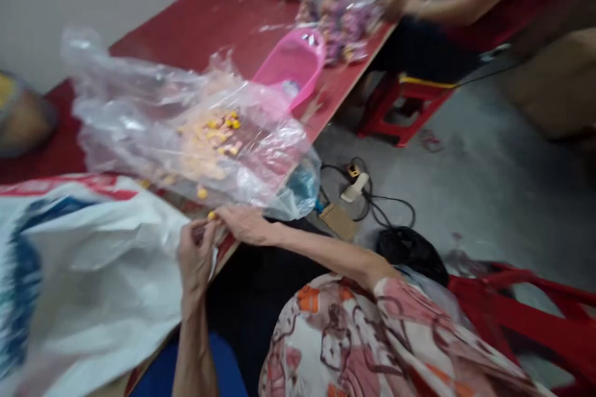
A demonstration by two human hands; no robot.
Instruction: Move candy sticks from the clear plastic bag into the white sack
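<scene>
My left hand [195, 260] and my right hand [242, 223] meet at the near edge of the red table [205, 18]. The right fingertips pinch a small yellow piece [212, 215] beside the mouth of a clear plastic bag [139, 111]. That bag lies on the table and holds several small yellow and orange pieces [218, 133]. My left hand's fingers are curled close to the right fingertips; blur hides whether they hold anything. A large white bag with blue and red print [88, 273] lies just left of my left hand.
A pink scoop [293, 62] lies beyond the clear bag. At the far end another person's hands [400, 0] work in a pile of small wrapped items [344, 25]. Red stools [400, 105], a power strip with cables [356, 186] and a red chair frame [521, 310] occupy the floor.
</scene>
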